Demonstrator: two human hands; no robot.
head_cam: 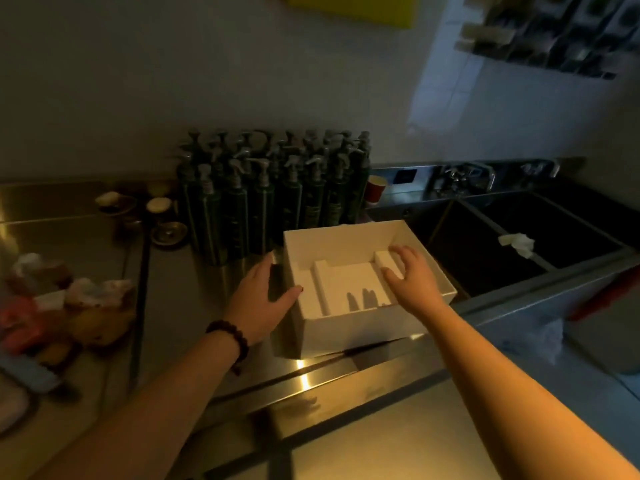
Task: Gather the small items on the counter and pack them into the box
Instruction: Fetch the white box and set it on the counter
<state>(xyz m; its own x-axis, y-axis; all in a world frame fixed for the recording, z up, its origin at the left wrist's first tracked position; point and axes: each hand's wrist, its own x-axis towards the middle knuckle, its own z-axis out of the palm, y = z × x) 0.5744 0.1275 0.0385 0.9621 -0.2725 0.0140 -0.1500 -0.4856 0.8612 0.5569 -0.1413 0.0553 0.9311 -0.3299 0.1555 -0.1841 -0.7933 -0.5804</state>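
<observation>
Mid-frame on the counter (pixel 346 410) sits the white box (pixel 360 327). Left hand (pixel 258 303), fingers relaxed, rests against its left wall; right hand (pixel 412 275), fingers spread, reaches inside, grasping nothing.

Left hand (pixel 258 299), right hand (pixel 412 271) outstretched, fingers relaxed

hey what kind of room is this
Likely a commercial back-of-house cleaning or prep area: a steel counter, a multi-basin steel sink with wall taps, and many identical pump bottles stocked together.
</observation>
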